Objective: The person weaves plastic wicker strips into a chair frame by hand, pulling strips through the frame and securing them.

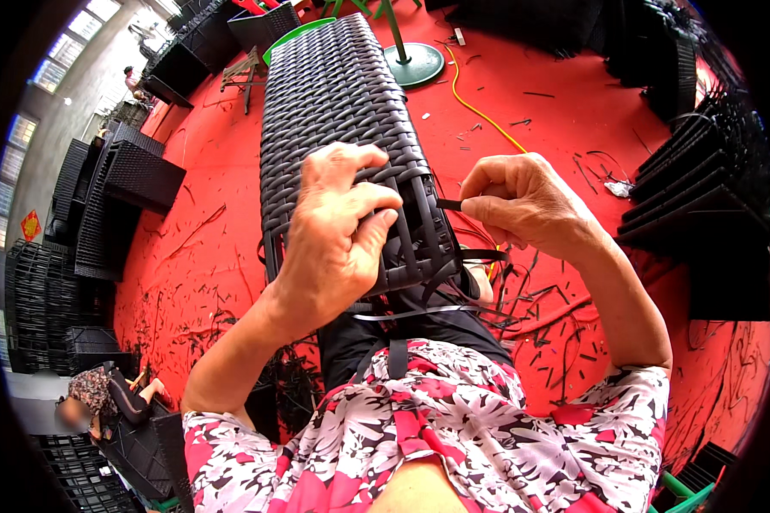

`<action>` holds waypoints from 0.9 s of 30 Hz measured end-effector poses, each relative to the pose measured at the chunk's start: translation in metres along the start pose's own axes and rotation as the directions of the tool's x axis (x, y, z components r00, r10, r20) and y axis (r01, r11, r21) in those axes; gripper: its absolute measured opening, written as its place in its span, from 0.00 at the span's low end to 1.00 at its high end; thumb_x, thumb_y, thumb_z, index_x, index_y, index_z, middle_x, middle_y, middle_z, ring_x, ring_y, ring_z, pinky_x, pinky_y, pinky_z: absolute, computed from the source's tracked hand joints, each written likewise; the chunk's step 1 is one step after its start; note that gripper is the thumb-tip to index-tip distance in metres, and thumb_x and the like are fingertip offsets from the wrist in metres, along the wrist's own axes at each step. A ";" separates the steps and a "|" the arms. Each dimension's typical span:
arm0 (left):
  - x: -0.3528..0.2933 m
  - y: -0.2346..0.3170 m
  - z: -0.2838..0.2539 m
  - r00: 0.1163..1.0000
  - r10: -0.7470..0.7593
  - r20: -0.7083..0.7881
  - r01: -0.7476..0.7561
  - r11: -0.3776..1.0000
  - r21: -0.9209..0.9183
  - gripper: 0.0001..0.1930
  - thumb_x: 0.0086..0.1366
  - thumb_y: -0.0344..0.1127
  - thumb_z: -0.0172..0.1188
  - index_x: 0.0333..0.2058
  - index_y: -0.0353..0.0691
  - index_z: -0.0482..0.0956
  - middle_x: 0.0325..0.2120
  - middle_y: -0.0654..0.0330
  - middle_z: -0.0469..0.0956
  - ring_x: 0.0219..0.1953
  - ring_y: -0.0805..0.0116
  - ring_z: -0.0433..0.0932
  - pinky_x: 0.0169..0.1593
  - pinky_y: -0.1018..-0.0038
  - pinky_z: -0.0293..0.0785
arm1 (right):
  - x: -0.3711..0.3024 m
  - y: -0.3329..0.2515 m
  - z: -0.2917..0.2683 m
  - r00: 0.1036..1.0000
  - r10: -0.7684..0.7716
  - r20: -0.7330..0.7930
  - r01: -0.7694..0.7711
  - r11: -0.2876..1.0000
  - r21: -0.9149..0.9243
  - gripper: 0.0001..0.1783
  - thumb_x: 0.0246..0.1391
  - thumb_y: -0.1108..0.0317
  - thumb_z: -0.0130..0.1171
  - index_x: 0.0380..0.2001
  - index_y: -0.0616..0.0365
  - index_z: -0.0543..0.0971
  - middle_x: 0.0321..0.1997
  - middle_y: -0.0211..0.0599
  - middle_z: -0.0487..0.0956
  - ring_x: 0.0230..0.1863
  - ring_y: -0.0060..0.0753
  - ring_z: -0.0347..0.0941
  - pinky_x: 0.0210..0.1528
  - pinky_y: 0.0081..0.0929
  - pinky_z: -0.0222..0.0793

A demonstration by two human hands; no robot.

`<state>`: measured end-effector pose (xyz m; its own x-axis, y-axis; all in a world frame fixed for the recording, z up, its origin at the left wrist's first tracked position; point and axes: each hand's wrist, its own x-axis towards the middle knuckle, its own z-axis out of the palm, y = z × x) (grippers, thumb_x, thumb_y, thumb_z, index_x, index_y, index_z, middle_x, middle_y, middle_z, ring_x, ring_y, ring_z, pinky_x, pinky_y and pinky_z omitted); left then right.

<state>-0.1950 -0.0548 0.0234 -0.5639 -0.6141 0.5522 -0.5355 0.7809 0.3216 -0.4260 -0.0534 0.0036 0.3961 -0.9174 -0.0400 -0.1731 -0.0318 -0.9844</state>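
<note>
Pinching a dark strip (448, 204), our right hand (530, 205) sits just right of the woven piece (338, 94), whose long axis runs away from us; our nearer left hand (334, 218) curls over it, whether gripping we cannot tell.

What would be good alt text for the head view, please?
A person's right hand pinches a dark strip at the right edge of a long, dark woven piece, while the left hand curves over its near part. Dark scraps litter the red floor, where a yellow cord lies.
</note>
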 end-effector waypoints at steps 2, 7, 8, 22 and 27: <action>0.000 -0.007 0.009 0.998 -0.006 0.059 0.008 1.000 -0.029 0.05 0.52 0.24 0.60 0.29 0.33 0.78 0.47 0.49 0.70 0.53 0.48 0.63 0.55 0.61 0.60 | 0.000 -0.002 -0.001 0.998 0.061 0.017 -0.061 0.998 0.013 0.08 0.51 0.71 0.55 0.28 0.67 0.76 0.16 0.30 0.73 0.15 0.15 0.67 0.15 0.17 0.60; 0.005 -0.010 0.010 0.983 -0.006 0.185 -0.020 0.990 0.138 0.05 0.56 0.29 0.58 0.29 0.34 0.78 0.51 0.47 0.68 0.57 0.46 0.59 0.58 0.57 0.57 | 0.006 0.000 -0.002 0.994 0.078 0.072 -0.078 0.997 0.005 0.05 0.54 0.72 0.55 0.29 0.64 0.75 0.15 0.27 0.71 0.12 0.12 0.62 0.13 0.12 0.55; 0.006 -0.011 0.008 0.977 -0.001 0.215 -0.033 0.987 0.155 0.05 0.56 0.30 0.58 0.29 0.34 0.78 0.51 0.47 0.68 0.57 0.45 0.59 0.58 0.56 0.56 | 0.006 -0.001 -0.002 0.993 0.083 0.083 -0.085 0.996 0.022 0.06 0.54 0.72 0.55 0.29 0.64 0.76 0.14 0.27 0.71 0.12 0.11 0.62 0.13 0.12 0.54; 0.015 -0.009 0.016 0.975 -0.092 0.203 0.074 0.993 0.094 0.04 0.46 0.29 0.63 0.22 0.39 0.77 0.49 0.53 0.67 0.54 0.54 0.62 0.55 0.60 0.55 | 0.002 0.036 -0.011 0.991 0.036 0.128 -0.092 0.878 0.470 0.10 0.58 0.69 0.54 0.38 0.65 0.72 0.18 0.27 0.71 0.13 0.07 0.57 0.13 0.09 0.48; 0.014 -0.009 0.015 0.965 -0.132 0.226 0.118 0.990 0.073 0.05 0.46 0.31 0.65 0.22 0.40 0.77 0.50 0.54 0.66 0.55 0.55 0.61 0.55 0.61 0.54 | -0.002 0.021 -0.008 0.994 0.021 0.107 -0.062 0.913 0.403 0.09 0.57 0.69 0.55 0.37 0.64 0.72 0.18 0.25 0.71 0.13 0.07 0.57 0.13 0.09 0.48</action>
<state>-0.2074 -0.0728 0.0169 -0.6161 -0.7212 0.3166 -0.6426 0.6927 0.3275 -0.4379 -0.0551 -0.0152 0.4862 -0.8703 -0.0786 0.1807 0.1882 -0.9654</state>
